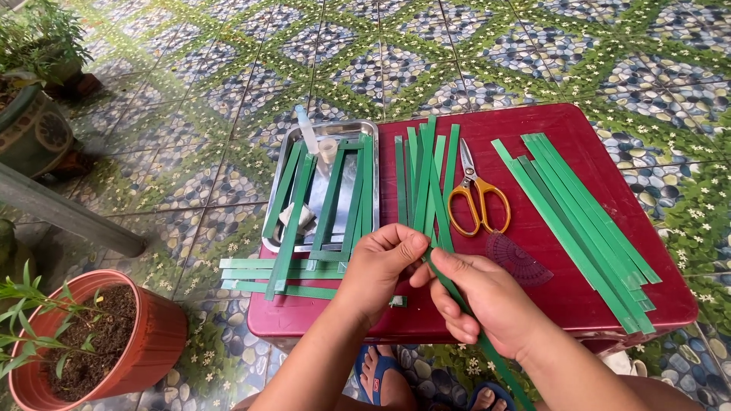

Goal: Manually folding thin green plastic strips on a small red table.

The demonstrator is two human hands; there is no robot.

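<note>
Both my hands meet over the front of a small dark red table. My left hand pinches a long green paper strip near its lower part. My right hand grips the same strip lower down; its tail runs past my wrist toward the floor. Several more green strips lie fanned out just beyond my fingers. Yellow-handled scissors rest right of them, with a dark translucent protractor beside my right hand.
A metal tray at the table's left holds green strips, a small glue bottle and white bits. Another bundle of strips lies at the right. Terracotta plant pots stand on the patterned tile floor at left. My feet wear blue sandals.
</note>
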